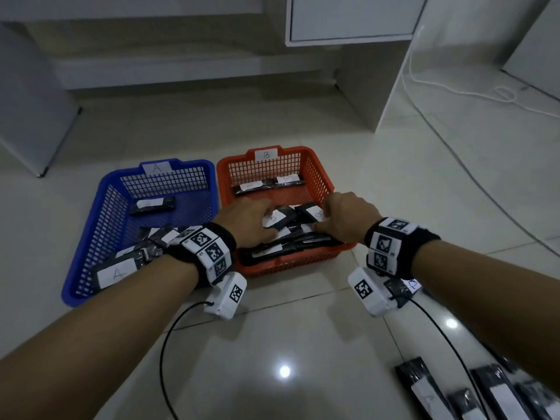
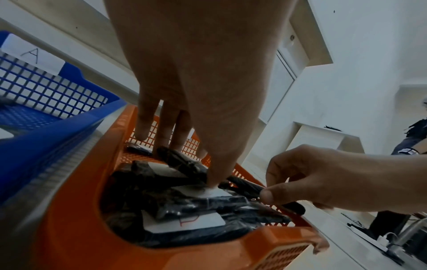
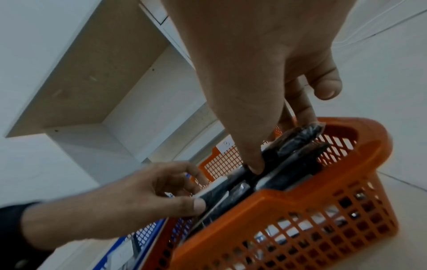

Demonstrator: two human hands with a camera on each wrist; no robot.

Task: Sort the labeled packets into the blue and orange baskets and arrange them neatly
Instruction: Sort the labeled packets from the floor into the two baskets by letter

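Note:
An orange basket (image 1: 280,263) labelled B stands on the floor beside a blue basket (image 1: 78,286) labelled A. Both hands are inside the orange one, on a loose pile of black packets (image 1: 298,239) with white labels. My left hand (image 1: 266,219) grips one packet (image 2: 182,162) lengthwise, its thumb pressing a white label (image 2: 217,191). My right hand (image 1: 321,221) holds another packet (image 3: 298,137) between thumb and fingers. Two packets (image 1: 263,184) lie in a row at the orange basket's far wall. In the blue basket one packet (image 1: 153,204) lies apart, with several piled near its front.
Several loose packets (image 1: 424,386) lie on the tiled floor at the bottom right, and one (image 1: 406,287) sits under my right wrist. A white cable (image 1: 454,92) runs over the floor at the right. White cabinets (image 1: 351,19) stand behind the baskets.

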